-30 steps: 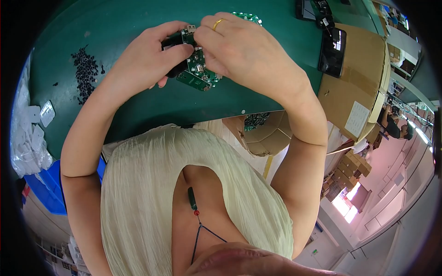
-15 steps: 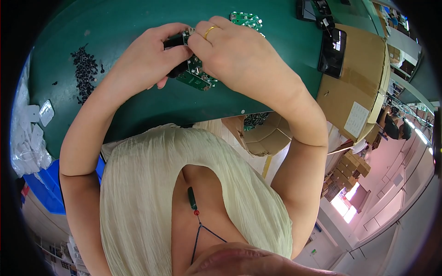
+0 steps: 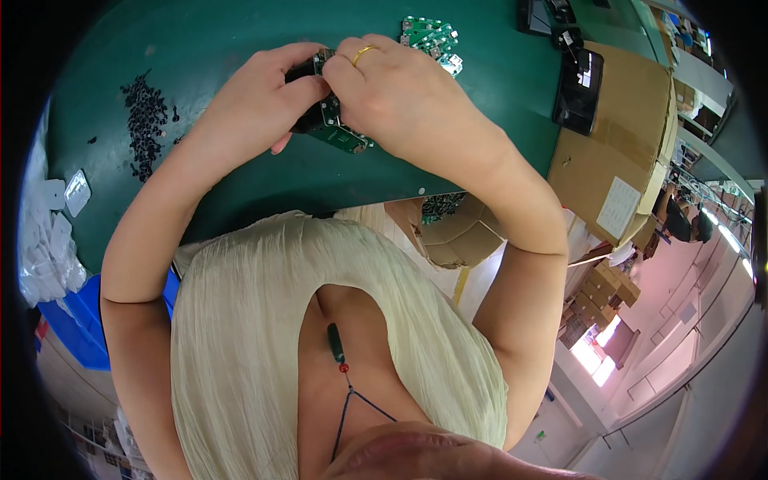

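Observation:
My left hand (image 3: 264,92) is closed round a black plastic housing (image 3: 302,72), thumb on the near side and fingers on the far side. A green circuit board (image 3: 330,108) shows at the housing's right end. My right hand (image 3: 400,100), with a ring on one finger, pinches at that same end; its fingertips partly hide the board. Just below the fingers, more green circuit board (image 3: 346,139) sticks out; whether it is held or rests on the table I cannot tell. Beyond my right hand lie several loose green circuit boards (image 3: 432,38).
The green table (image 3: 264,180) carries a heap of small black parts (image 3: 146,120) at left. Clear plastic bags (image 3: 52,256) lie at its left edge, above a blue bin (image 3: 84,320). A cardboard box (image 3: 612,144) and black screen device (image 3: 578,92) stand right; an open carton (image 3: 464,236) sits below the edge.
My right hand has shifted slightly left and up, uncovering more of the loose boards behind it. Less green board shows below the fingers. The left hand still holds the black housing.

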